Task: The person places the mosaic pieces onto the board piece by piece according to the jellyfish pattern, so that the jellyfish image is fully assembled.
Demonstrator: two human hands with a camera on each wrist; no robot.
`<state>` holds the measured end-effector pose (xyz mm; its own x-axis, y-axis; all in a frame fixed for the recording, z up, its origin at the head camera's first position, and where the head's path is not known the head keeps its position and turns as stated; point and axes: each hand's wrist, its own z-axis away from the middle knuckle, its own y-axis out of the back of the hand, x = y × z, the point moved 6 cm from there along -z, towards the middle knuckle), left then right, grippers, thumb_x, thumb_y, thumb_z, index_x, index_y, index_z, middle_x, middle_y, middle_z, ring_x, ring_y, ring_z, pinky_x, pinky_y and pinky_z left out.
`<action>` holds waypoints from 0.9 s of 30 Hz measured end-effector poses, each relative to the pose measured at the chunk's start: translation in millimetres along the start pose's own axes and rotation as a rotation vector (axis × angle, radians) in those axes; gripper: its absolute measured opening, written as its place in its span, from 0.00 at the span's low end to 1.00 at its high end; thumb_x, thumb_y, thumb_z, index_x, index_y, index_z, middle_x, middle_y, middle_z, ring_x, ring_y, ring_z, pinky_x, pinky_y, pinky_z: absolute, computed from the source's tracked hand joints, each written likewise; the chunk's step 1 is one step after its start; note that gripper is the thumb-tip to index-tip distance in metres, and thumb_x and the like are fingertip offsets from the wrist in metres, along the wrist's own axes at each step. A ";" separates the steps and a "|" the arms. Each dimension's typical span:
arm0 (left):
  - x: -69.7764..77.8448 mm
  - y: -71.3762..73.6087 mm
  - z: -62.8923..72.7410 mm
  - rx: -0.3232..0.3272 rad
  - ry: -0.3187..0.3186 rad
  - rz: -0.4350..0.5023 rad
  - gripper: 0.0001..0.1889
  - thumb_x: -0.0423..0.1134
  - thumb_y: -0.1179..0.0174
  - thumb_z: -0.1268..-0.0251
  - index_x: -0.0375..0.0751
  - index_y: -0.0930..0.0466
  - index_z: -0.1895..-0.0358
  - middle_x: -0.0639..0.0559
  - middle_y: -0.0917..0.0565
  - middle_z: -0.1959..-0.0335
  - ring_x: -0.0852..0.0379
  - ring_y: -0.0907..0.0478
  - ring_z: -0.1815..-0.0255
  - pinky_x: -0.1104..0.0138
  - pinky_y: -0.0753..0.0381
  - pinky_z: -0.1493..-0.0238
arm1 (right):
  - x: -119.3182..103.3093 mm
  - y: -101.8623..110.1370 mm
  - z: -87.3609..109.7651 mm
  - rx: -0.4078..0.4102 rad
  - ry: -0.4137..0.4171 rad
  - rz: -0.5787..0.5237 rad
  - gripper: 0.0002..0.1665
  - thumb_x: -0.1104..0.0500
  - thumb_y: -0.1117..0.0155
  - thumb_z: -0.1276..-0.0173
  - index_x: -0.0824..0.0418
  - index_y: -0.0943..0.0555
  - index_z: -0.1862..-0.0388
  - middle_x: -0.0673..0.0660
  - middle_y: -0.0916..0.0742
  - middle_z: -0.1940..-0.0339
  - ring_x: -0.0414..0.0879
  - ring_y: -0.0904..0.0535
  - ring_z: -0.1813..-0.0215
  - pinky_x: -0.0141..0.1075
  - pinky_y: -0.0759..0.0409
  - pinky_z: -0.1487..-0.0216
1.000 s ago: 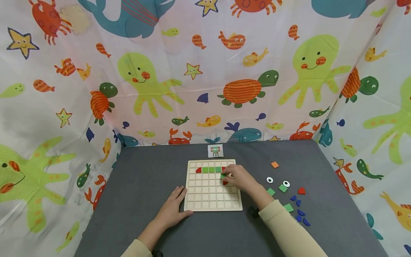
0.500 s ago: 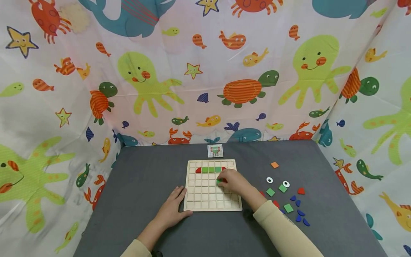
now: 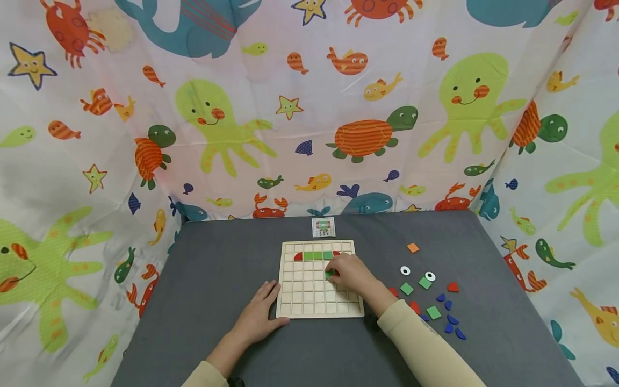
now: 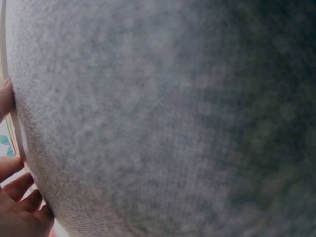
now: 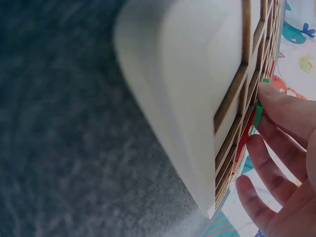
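A wooden grid board (image 3: 296, 295) lies on the grey table. Across its second row runs a strip of green tiles (image 3: 317, 255) with a red tile (image 3: 298, 257) at the left end and another red tile (image 3: 337, 252) at the right. My right hand (image 3: 352, 273) is over the board's right half, pinching a green tile (image 3: 329, 274) between thumb and fingers; in the right wrist view this green tile (image 5: 257, 114) stands beside a red tile (image 5: 244, 136). Whether it touches the board is hidden. My left hand (image 3: 257, 314) rests at the board's left edge, fingers extended.
Right of the board lie loose green squares (image 3: 433, 313), several blue half-rounds (image 3: 452, 319), red pieces (image 3: 453, 287), two white rings (image 3: 405, 271) and an orange square (image 3: 412, 248). A small picture card (image 3: 323, 227) lies behind the board. A patterned curtain (image 3: 309, 134) hangs beyond the table.
My right hand has moved left and slightly toward me over the board with the green tile, then almost stopped. The left hand has stayed at the board's edge.
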<state>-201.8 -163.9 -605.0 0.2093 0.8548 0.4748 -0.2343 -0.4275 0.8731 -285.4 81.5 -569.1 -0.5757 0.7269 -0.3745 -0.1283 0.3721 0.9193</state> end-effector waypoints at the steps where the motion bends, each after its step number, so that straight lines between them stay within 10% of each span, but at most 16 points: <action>1: -0.2 0.1 0.0 0.003 -0.003 0.001 0.50 0.60 0.28 0.44 0.41 0.39 0.22 0.43 0.39 0.20 0.41 0.47 0.18 0.44 0.33 0.29 | 0.4 -0.8 -0.7 -0.004 -0.005 0.004 0.10 0.59 0.23 0.38 0.55 0.10 0.57 0.51 0.10 0.56 0.49 0.15 0.53 0.47 0.18 0.48; 27: -2.0 0.2 -2.1 -0.011 0.001 0.000 0.51 0.61 0.28 0.44 0.40 0.40 0.21 0.42 0.40 0.20 0.41 0.48 0.18 0.45 0.35 0.28 | -11.1 33.8 7.8 0.026 -0.048 -0.065 0.17 0.56 0.25 0.36 0.56 0.12 0.48 0.54 0.13 0.49 0.52 0.17 0.46 0.48 0.18 0.46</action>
<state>-204.3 -165.1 -606.1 0.2087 0.8552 0.4745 -0.2449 -0.4240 0.8719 -277.0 90.4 -534.8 -0.5273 0.7274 -0.4392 -0.1424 0.4339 0.8896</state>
